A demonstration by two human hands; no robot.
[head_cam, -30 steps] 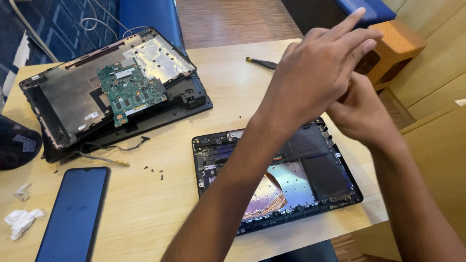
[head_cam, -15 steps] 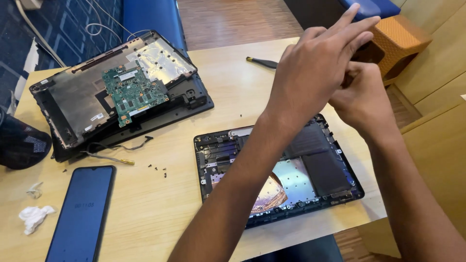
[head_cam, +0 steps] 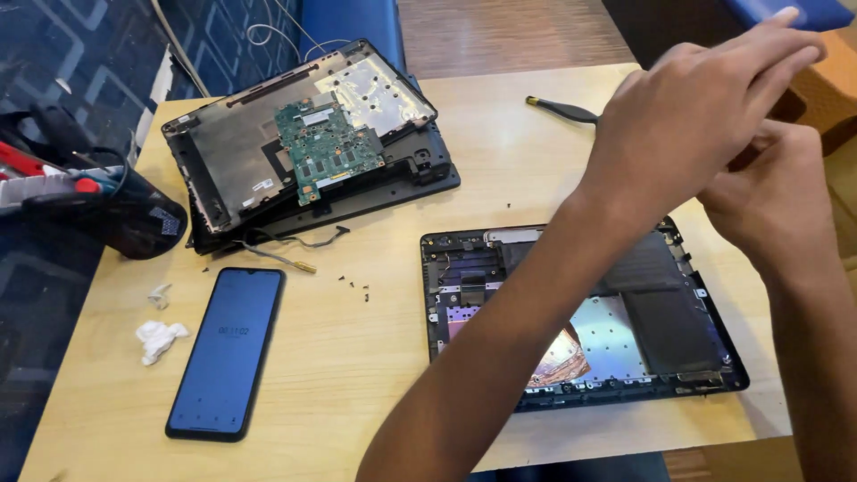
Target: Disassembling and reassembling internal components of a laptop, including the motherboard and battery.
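A wooden table (head_cam: 375, 384) carried a black smartphone (head_cam: 228, 353) lying face up near its left edge, with crumpled white tissue (head_cam: 159, 339) just beside it. A dismantled laptop shell (head_cam: 232, 161) bore a green circuit board (head_cam: 326, 147). Small black screws (head_cam: 355, 286) lay loose nearby. A black tool (head_cam: 562, 111) rested farther back.

Single head-worn view, angled steeply down from close above table (head_cam: 500, 134); both hands (head_cam: 687, 125) near lens at upper right, opened laptop (head_cam: 678, 330) below, floor beyond far edge.
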